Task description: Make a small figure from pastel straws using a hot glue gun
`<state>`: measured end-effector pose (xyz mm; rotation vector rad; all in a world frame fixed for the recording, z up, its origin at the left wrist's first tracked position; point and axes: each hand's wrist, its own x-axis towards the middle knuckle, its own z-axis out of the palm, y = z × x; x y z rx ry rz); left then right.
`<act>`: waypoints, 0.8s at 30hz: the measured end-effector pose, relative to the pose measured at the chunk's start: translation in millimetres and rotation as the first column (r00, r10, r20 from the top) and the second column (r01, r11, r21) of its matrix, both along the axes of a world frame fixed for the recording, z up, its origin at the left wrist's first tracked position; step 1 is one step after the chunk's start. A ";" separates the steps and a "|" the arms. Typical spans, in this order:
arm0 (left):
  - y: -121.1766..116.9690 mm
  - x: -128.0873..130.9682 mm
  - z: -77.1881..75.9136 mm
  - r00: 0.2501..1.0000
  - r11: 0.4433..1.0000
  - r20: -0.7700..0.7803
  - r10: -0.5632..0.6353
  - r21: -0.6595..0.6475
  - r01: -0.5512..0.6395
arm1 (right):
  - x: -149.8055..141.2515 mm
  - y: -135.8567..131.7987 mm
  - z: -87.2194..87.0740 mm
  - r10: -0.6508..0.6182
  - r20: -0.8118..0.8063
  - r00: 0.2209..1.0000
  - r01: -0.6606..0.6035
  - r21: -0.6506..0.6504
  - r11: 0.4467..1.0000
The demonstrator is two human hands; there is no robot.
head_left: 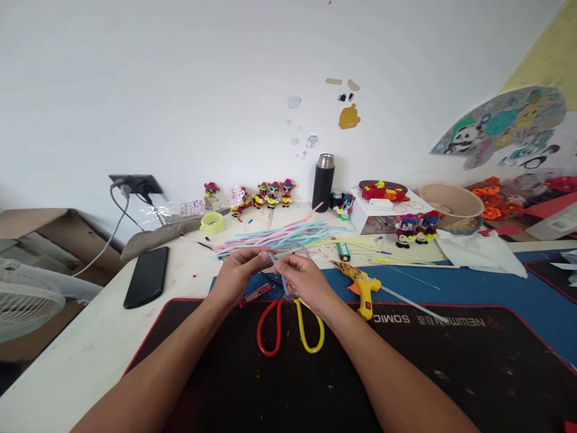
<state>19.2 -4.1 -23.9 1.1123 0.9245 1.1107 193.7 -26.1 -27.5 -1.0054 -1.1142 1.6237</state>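
Observation:
Between my two hands is a lavender pipe cleaner, bent, with one part arching up behind my fingers and an end hanging down. My left hand pinches it near a bend. Close beside, almost touching, my right hand pinches it too. Just below my hands lie scissors with one red handle and one yellow handle, spread apart; their blades are mostly hidden. A loose pile of pink, mint and lavender pipe cleaners lies behind my hands.
Right of my hands, a yellow hot glue gun rests on the desk mat. A black phone and green tape roll are left. Several small figures, a black flask and a white box stand by the wall.

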 end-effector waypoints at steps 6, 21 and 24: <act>0.8 -1.1 -1.4 0.999 1.000 -0.038 0.011 0.017 -0.010 | -0.2 -0.1 -0.5 0.003 0.012 1.000 -0.003 -0.003 1.000; -1.8 0.6 3.8 0.958 0.987 -0.279 0.072 0.159 -0.027 | -1.6 -1.6 -4.2 -0.004 0.038 0.999 0.004 0.005 1.000; -3.7 1.6 5.8 0.950 0.985 -0.306 0.065 0.173 -0.011 | -1.6 -0.8 -6.0 -0.015 0.053 0.998 0.014 0.012 1.000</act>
